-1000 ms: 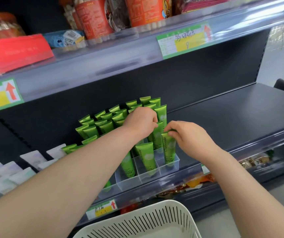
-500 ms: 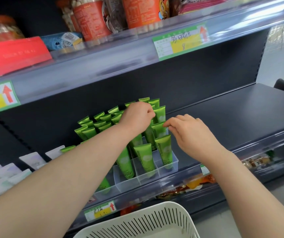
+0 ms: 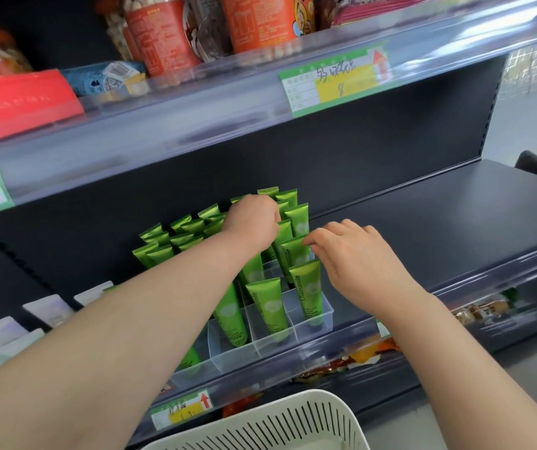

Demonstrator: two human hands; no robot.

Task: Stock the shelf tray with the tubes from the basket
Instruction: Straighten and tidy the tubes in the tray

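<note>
1. Shelf [image 3: 455,216]: unchanged. The camera has tipped slightly, nothing else.
2. Basket [image 3: 276,423]: at the bottom edge below the shelf, not touched. The strip of its inside that shows holds no tubes; the rest is out of frame.
3. Shelf tray [image 3: 237,355]: clear divided tray at the shelf front, same spot. Every front cell in view holds one tube.
4. Tubes [image 3: 182,235]: green block standing cap-down in the tray, from the back rows to the front row. Looks close to full.
5. Left hand [image 3: 254,222]: still on the back-row tops with fingers curled under. Can't tell whether it grips a tube or only steadies the rows.
6. Right hand [image 3: 361,258]: the main change. A second ago it pinched the crimp of the front-right tube; now it has let go and moved back. Fingers are loosely bent, tips touching the top of the next tube back [image 3: 294,251], more a nudge than a pinch.
7. Front-right tube [image 3: 307,287]: released, standing alone in its cell, leaning back a little.
8. Read: that placement is done and this is tidying. The next step is likely a check of the basket.
</note>
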